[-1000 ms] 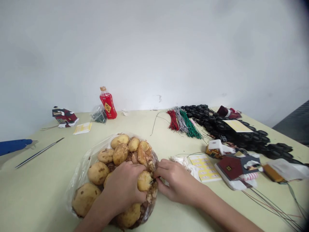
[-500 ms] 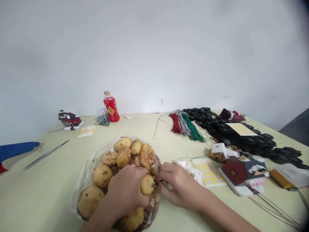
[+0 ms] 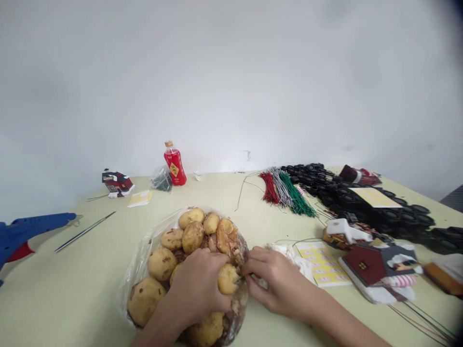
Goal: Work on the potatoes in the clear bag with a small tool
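A clear plastic bag [image 3: 135, 262] full of brown-skinned potatoes stands at the front middle of the table. Over its right part, my left hand [image 3: 202, 284] is closed around a partly peeled yellow potato [image 3: 227, 279]. The fingertips of my right hand [image 3: 273, 277] are pinched together at the right edge of that potato, beside the bag. What they pinch is too small and hidden to make out. Peeled scraps [image 3: 235, 250] lie among the potatoes. A crumpled white tissue [image 3: 289, 253] is partly behind my right hand.
A blue glue gun [image 3: 39, 226] and a metal tool [image 3: 85, 232] lie at left. Behind stand a red bottle [image 3: 175, 166] and small house [image 3: 117, 184]. At right are coloured wires [image 3: 285, 190], black round parts [image 3: 350, 202], yellow sticker sheets [image 3: 323, 265] and model houses [image 3: 376, 265].
The whole view has shifted, so the table items appear farther right. The dark tip seen between my right fingers and the potato no longer shows clearly. Both hands keep nearly the same pose.
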Demonstrator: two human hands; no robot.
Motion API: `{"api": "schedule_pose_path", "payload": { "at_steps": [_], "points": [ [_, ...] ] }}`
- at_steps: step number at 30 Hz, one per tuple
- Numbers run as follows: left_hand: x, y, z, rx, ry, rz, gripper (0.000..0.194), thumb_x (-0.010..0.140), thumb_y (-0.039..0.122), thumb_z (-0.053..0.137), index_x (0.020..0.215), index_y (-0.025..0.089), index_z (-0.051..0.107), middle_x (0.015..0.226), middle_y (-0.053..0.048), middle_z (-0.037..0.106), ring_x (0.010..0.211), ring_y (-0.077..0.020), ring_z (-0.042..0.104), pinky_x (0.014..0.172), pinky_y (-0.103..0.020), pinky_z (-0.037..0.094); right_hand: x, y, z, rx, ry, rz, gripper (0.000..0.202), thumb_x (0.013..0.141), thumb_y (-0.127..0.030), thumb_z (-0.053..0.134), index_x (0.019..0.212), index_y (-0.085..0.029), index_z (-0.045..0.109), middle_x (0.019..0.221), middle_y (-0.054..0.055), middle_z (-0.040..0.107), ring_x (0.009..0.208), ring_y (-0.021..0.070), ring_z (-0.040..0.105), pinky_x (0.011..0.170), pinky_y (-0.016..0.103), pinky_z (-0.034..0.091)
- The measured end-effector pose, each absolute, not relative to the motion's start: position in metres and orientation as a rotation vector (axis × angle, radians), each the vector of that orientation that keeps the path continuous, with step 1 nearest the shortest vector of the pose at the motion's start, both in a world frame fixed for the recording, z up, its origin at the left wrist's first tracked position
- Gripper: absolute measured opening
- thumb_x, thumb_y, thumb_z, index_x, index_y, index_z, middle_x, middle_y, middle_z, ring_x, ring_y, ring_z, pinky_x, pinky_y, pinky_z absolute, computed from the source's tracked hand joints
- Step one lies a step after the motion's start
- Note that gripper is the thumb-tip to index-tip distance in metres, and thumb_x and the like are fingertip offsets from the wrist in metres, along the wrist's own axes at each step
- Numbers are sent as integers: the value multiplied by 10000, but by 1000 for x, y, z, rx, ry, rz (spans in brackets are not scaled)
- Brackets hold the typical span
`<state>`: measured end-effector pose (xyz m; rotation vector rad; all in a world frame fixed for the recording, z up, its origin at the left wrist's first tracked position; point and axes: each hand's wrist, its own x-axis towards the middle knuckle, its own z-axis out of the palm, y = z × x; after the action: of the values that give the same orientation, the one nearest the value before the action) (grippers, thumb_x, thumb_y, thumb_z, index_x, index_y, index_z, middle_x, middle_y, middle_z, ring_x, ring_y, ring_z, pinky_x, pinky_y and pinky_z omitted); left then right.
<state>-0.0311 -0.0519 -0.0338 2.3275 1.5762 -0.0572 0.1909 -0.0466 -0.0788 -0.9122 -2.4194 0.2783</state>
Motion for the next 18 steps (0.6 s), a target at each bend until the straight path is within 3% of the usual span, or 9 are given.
{"api": "schedule_pose_path", "payload": {
  "at_steps": [18],
  "points": [
    [-33, -46, -41, 2279, 1570, -127, 377, 690, 453, 754, 1024, 280, 717, 1125, -89, 816, 1109, -395, 708, 978, -536, 558, 191, -45, -79, -809, -2430, 181, 131, 884, -74, 628, 862, -192, 680, 854, 68, 743, 781, 203, 645, 663, 305, 420]
  ]
}}
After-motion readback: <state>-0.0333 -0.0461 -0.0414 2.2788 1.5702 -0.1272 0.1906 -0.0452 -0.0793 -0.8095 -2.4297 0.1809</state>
